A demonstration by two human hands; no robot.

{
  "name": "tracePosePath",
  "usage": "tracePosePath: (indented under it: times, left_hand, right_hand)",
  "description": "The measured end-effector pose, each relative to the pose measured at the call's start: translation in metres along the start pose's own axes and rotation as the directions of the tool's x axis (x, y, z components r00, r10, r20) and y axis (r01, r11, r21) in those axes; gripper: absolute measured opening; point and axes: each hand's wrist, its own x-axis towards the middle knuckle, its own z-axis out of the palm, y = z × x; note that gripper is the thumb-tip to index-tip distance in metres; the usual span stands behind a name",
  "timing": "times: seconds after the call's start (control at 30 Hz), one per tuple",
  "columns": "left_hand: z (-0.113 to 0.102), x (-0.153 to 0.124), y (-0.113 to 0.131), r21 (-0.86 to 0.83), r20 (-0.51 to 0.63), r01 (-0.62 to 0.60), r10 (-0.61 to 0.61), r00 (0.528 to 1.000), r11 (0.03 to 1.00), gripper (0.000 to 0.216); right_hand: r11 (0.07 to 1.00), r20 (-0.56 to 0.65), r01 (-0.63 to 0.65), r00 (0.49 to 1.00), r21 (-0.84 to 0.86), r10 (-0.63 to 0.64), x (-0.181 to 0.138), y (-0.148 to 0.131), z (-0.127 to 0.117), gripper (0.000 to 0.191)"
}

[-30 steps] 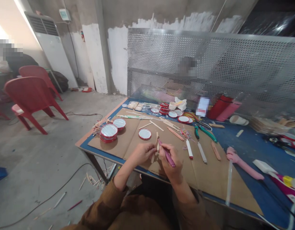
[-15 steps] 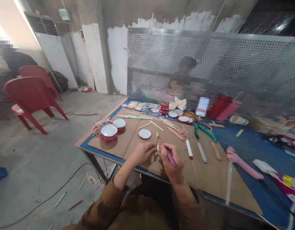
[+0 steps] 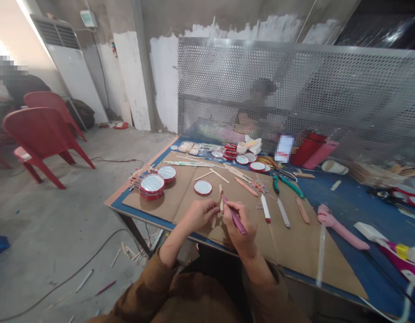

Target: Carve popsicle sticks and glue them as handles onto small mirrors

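My left hand (image 3: 200, 215) is closed, its fingertips pinching a small wooden craft stick (image 3: 214, 220) over the cardboard sheet (image 3: 190, 202). Wrapped in my right hand (image 3: 245, 234) is a purple marker (image 3: 237, 221), its tip pointing up and left, close to the sticks. Another pale craft stick (image 3: 221, 189) shows just beyond my fingertips; whether the two sticks are joined I cannot tell. Ahead of my left hand lies a round white disc with a red rim (image 3: 203, 187). A white marker with a red end (image 3: 265, 208) rests right of my right hand.
Stacked red-rimmed discs (image 3: 152, 185) stand at left. To the right are green-handled pliers (image 3: 291, 185), a grey marker (image 3: 283, 212) and a pink glue gun (image 3: 342, 228). A perforated metal screen (image 3: 210, 80) borders the table's back; a person sits behind it. Red chairs (image 3: 42, 139) stand left.
The view has shifted very slightly. The purple marker's tip has moved a little to the left, nearer the sticks; my left hand keeps its pinch.
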Motion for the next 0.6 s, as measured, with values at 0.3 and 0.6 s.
tracePosePath:
  times: [0.3,0.6]
  left_hand:
    - [-0.0008,0.0006,0.0016,-0.016,-0.007,0.007,-0.007,1.000,1.000,0.027]
    - [-0.0004,0.0000,0.0015,-0.028,-0.013,0.003,-0.004,1.000,1.000,0.025]
  right_hand:
    - [0.999,-0.067,-0.041,0.997,-0.017,0.039,-0.0005,-0.0004,-0.0008,0.010]
    - [0.997,-0.066,-0.047,0.997,-0.055,0.044,-0.0009,0.0016,0.0001,0.009]
